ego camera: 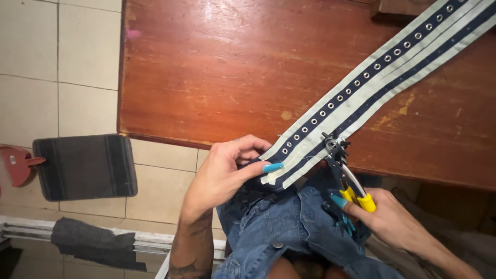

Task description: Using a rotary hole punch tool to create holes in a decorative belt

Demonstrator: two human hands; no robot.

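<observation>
Wooden table carries a striped eyelet strap running toward 2 o'clock. Left hand pinches its end; right hand grips yellow-handled eyelet pliers.

Bare forearms, left tattooed; long turquoise nails; blue denim garment with metal buttons

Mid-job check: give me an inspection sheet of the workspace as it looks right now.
Surface: wooden table, worn and scratched, with pale marks near the strap.
Job's things: striped strap with a row of metal eyelets lies diagonally across the table; punch pliers with yellow handles are set at its edge.
Clutter: wooden block at the top edge.
Grippers: left hand pinches the strap's end; right hand grips the pliers.
Cables: nothing seen.
Surroundings: tiled floor, dark mat, grey cloth, red dustpan.
</observation>
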